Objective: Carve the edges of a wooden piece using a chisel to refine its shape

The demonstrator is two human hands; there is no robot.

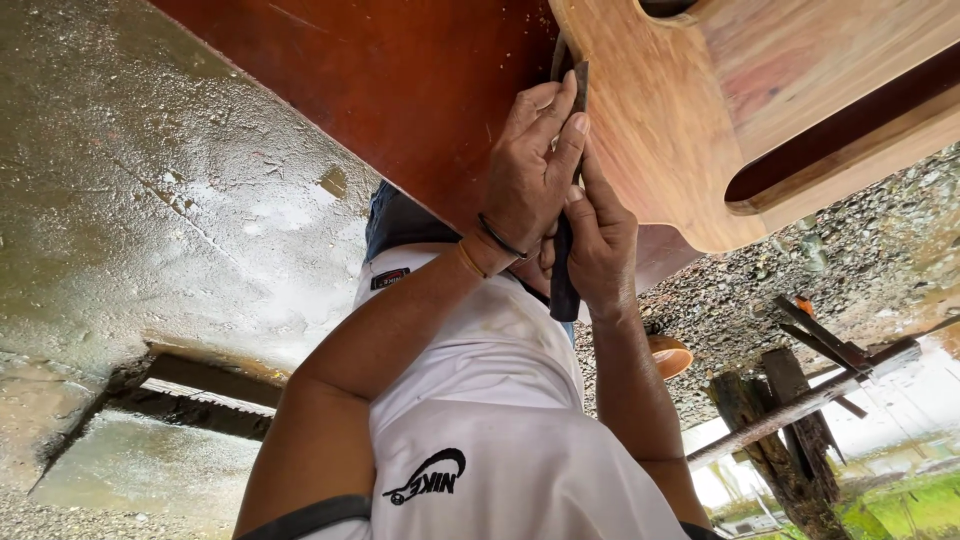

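Past my white shirt (480,440), I see my left hand (535,165) closed on the dark chisel (566,255) near its tip, my right hand (600,245) wrapped lower around it, its long axis running up to the pale board's edge (650,130)

Soft overcast daylight; wet glare on the concrete (170,210); sharp focus; upside-down view.

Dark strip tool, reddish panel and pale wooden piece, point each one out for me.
Dark strip tool (563,280): head view, lower shaft below the hands.
Reddish panel (400,90): head view, bare middle face.
Pale wooden piece (660,130): head view, flat face.
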